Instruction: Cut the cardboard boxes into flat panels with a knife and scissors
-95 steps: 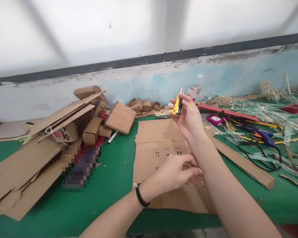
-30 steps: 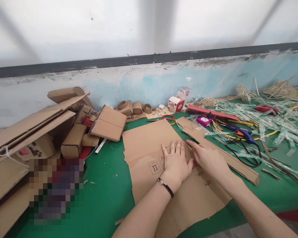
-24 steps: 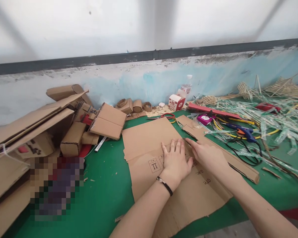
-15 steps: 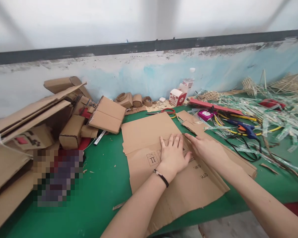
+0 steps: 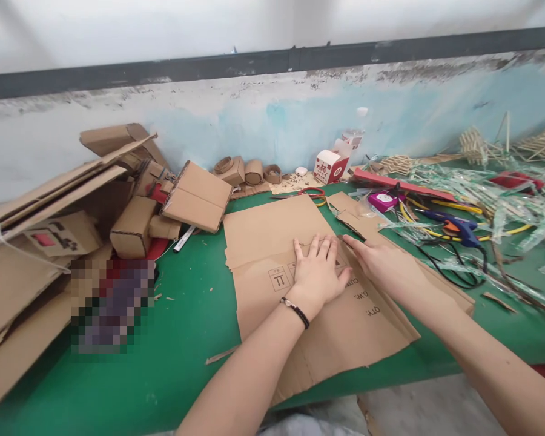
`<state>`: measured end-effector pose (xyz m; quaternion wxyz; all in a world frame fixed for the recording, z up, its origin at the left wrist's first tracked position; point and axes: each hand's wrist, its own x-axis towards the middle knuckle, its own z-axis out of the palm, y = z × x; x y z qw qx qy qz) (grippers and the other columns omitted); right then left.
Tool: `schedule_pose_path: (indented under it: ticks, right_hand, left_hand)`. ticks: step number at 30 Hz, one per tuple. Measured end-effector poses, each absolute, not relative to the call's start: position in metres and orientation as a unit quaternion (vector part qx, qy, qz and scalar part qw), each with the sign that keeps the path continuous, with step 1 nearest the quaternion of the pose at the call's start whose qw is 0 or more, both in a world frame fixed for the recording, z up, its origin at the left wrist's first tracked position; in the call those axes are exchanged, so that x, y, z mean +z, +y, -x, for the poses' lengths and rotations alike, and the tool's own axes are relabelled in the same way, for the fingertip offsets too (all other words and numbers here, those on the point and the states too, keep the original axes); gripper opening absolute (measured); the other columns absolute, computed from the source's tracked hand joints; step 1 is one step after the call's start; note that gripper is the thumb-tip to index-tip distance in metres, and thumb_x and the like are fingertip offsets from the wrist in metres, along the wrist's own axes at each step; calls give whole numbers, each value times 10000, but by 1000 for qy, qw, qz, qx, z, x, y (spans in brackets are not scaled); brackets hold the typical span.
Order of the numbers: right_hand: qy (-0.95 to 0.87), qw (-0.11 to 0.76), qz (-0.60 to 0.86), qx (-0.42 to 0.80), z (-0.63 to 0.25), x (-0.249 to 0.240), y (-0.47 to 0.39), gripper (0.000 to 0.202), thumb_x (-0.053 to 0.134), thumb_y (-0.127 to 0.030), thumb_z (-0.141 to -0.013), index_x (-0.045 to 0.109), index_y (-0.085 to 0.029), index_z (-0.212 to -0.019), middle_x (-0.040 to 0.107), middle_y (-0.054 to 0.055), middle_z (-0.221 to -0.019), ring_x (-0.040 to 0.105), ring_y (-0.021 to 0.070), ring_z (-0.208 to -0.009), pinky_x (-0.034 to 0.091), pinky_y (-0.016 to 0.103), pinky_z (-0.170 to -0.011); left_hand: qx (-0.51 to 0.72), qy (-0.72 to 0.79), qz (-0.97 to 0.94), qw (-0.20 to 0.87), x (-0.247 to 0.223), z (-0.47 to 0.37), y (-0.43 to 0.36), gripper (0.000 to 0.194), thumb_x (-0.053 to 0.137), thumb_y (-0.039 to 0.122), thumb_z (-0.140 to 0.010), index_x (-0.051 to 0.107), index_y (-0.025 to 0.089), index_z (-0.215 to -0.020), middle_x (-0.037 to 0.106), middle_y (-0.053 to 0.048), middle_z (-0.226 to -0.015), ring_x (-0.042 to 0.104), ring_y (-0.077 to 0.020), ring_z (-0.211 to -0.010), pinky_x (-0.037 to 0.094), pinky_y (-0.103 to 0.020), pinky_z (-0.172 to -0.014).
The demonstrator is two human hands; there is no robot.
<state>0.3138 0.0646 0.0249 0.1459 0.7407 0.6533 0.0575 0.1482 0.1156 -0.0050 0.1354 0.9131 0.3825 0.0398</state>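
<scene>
Left hand (image 5: 318,275) flat on cardboard sheet (image 5: 272,227), fingers spread

Cardboard sheet (image 5: 340,330), brown; edges partly ragged, face creased, printed with dark arrow symbol and lettering, "QTY:" legible; lies printed side up on green tabletop (image 5: 186,321)

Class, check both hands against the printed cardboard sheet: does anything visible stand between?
Nothing visible does: the left hand lies spread on the cardboard sheet. The right hand is at the sheet's right edge, hiding anything beneath it.
</scene>
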Motion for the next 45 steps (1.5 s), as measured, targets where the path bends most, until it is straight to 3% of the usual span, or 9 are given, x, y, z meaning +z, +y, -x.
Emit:
schedule_pose_path:
  ticks: [6,21,31,45]
  right_hand:
    - [670,159,-723,54,-321,23,65,633,421,-182,-1066,428,-244,-1696,807,122,-972,794,293,-768,349,324,-488]
    - [670,121,-731,55,-328,18,63,580,443,-284,-1100,461,-314,-1679,816,90,-989,764,249,-744,291,286,-474]
    - [664,156,-729,52,-319,29,54,599,392,-235,-1109,418,-261,-1707,802,101,-975,769,270,-747,294,318,-502]
    - [658,181,-729,52,-313,38,51,617,406,-220,-1105,384,-288,-1718,799,103,-966,780,279,-750,343,301,-506]
  left_hand:
    - [34,379,-916,126,-5,-148,116,754,241,585,-1110,295,153,-1726,256,-50,-1810,128,-311,-1695,32,-764,-1321]
    - [24,387,-913,125,0,-149,115,742,248,570,-1109,286,165,-1730,202,-22,-1811,116,-266,-1701,23,-734,-1336]
    - [12,387,-914,124,0,-150,115,742,224,577,-1109,281,186,-1736,198,-12,-1814,96,-274,-1704,21,-730,-1338]
    - [7,386,-915,118,0,-151,116,745,234,586,-1104,274,197,-1738,210,-9,-1815,98,-276,-1704,30,-741,-1333]
